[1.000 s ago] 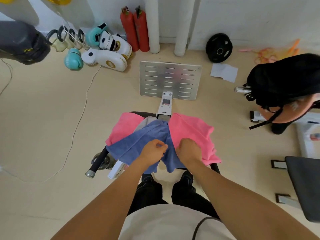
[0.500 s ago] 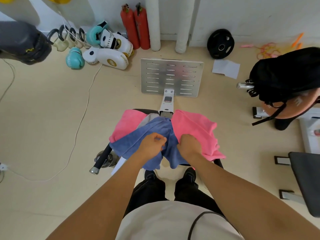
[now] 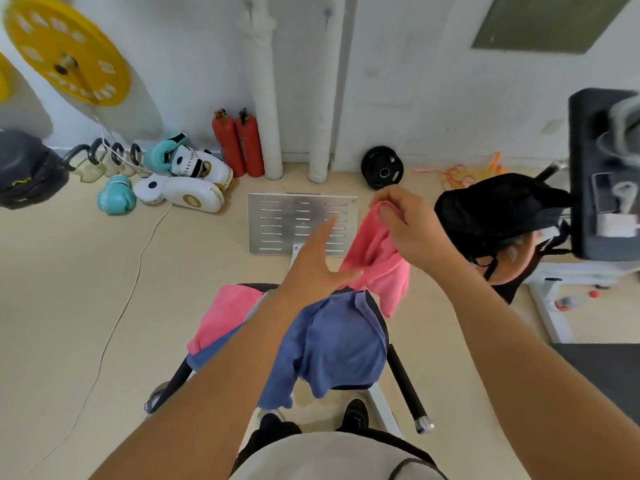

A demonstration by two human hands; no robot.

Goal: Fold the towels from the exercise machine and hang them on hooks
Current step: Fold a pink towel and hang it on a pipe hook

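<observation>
My right hand (image 3: 410, 225) pinches the top edge of a pink towel (image 3: 377, 265) and holds it up above the exercise machine. The towel hangs down from my fingers. My left hand (image 3: 317, 266) is open with fingers spread, and its thumb reaches to the hanging pink towel's lower part. A blue towel (image 3: 341, 344) lies draped over the machine's black handlebar (image 3: 403, 382). Another pink towel (image 3: 225, 313) lies on the left side of the machine, partly under the blue one. No hooks are in view.
The machine's metal footplate (image 3: 280, 223) lies ahead on the floor. Boxing gloves (image 3: 180, 188), two red extinguishers (image 3: 239, 143) and a black weight plate (image 3: 382, 167) line the wall. A black bag (image 3: 495, 213) sits on equipment at right. A white cable (image 3: 114, 327) crosses the floor at left.
Both hands were gripping the blue towel on the machine. Now my right hand has lifted the pink towel up and to the right, and my left hand has let go and opened.
</observation>
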